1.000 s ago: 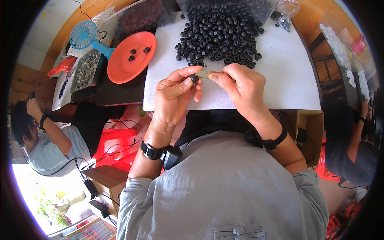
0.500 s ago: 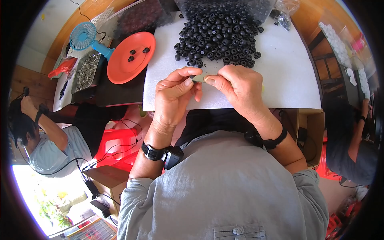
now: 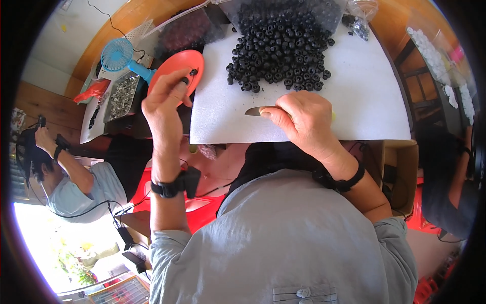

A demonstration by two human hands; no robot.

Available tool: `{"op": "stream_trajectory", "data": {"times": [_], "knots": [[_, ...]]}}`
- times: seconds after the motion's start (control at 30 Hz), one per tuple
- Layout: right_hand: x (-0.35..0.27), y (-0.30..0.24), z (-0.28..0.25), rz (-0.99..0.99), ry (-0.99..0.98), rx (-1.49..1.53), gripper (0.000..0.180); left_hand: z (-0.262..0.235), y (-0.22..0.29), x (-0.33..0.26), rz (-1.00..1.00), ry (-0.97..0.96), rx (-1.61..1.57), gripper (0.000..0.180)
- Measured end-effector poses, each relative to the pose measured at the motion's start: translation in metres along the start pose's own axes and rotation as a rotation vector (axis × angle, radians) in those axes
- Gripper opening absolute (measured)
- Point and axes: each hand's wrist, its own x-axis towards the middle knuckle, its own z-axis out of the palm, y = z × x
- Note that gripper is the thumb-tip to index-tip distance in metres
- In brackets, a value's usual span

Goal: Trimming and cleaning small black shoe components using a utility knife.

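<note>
My right hand is closed around a small knife, its handle hidden in the fist. The short blade sticks out to the left beyond my thumb, above the white foam sheet. Over the orange-red plate at the left, my left hand pinches a small black plastic part between thumb and fingers. Another black part shows on the plate beside it; my hand covers the plate's lower portion. A large pile of round, hollow black parts spreads across the back of the sheet.
Left of the plate stand a blue handheld fan and a tray of small metallic pieces. A clear bag lies at the back right. One person sits at the left, another at the right beside white pieces.
My left hand has left the blade and moved left over the plate, carrying the black part. My right hand stays nearly in place with the knife, its blade now uncovered.
</note>
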Motion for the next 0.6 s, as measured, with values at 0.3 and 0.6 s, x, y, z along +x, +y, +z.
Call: {"op": "stream_trajectory", "data": {"times": [0.3,0.6], "knots": [[-0.001,-0.002,-0.001,-0.013,0.038,0.049,0.03,0.013,-0.026,0.012,0.551,-0.082,0.723,0.026],[-0.002,-0.005,-0.004,-0.045,0.077,0.075,0.034,0.079,-0.03,0.003,0.795,-0.378,0.821,0.025]]}}
